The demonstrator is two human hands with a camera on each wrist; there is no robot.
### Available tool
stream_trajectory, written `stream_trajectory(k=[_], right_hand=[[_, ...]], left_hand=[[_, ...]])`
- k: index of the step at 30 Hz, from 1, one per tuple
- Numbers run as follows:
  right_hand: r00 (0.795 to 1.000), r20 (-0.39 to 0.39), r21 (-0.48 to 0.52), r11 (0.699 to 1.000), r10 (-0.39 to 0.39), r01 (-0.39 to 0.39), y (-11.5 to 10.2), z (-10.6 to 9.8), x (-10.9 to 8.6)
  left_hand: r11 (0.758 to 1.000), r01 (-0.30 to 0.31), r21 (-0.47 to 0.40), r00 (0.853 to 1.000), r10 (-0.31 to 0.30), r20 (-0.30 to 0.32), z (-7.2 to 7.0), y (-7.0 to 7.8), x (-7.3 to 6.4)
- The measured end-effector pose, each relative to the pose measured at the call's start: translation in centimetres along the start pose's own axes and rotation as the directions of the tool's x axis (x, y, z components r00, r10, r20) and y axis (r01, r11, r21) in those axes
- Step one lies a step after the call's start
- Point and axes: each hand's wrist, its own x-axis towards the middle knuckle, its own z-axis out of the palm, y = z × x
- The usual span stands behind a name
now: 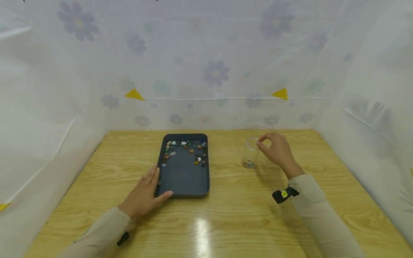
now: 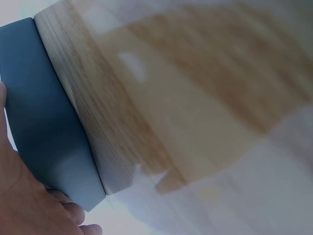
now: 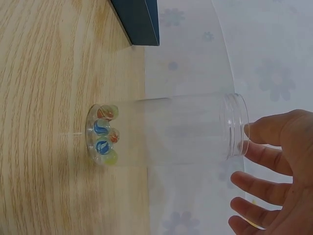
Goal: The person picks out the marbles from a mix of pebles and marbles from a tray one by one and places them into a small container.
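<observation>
A dark grey rectangular tray (image 1: 184, 179) lies on the table, bearing many small coloured stones (image 1: 172, 153) along its far half. My left hand (image 1: 145, 195) rests at its near left corner, fingers straight along the left side and thumb across the front rim. To the right stands an upright clear jar (image 3: 181, 129) with several glass marbles (image 3: 102, 128) at its bottom. Over its mouth is my right hand (image 1: 275, 150), thumb and index fingertips close together right at the rim, with nothing visible between them. The other right fingers spread loosely beside the jar in the right wrist view.
The wood-grain table (image 1: 222, 211) has pale flower-patterned sheets (image 1: 193, 64) standing around its back and sides. Bare tabletop lies between the tray and the jar. Yellow triangles (image 1: 134, 94) mark the back sheet.
</observation>
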Motion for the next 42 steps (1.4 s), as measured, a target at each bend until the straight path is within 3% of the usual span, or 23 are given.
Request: stream_trajectory(k=[10,16,27,42], right_hand=[[1.0,-0.002,0.017,1.0,-0.009,0.009,0.3,0.2,-0.2],[0.999,-0.009,0.086,0.995,-0.045,0.046,-0.2,0.2,-0.1],[0.975,-0.078,0.124,0.969,-0.206,0.215,-3.4,0.5,1.3],[0.965,-0.007,0.175,0.95,-0.262,0.259,-7.3,4.2,2.9]], left_hand=[[1.0,0.013,-0.003,1.0,-0.013,0.02,0.0,-0.1,0.0],[1.0,0.013,-0.002,1.0,-0.013,0.023,0.1,-0.2,0.0],[1.0,-0.003,0.0,1.0,0.003,0.002,-0.1,-0.1,-0.2],[1.0,0.005,-0.002,1.0,-0.005,0.014,0.1,-0.3,0.1]])
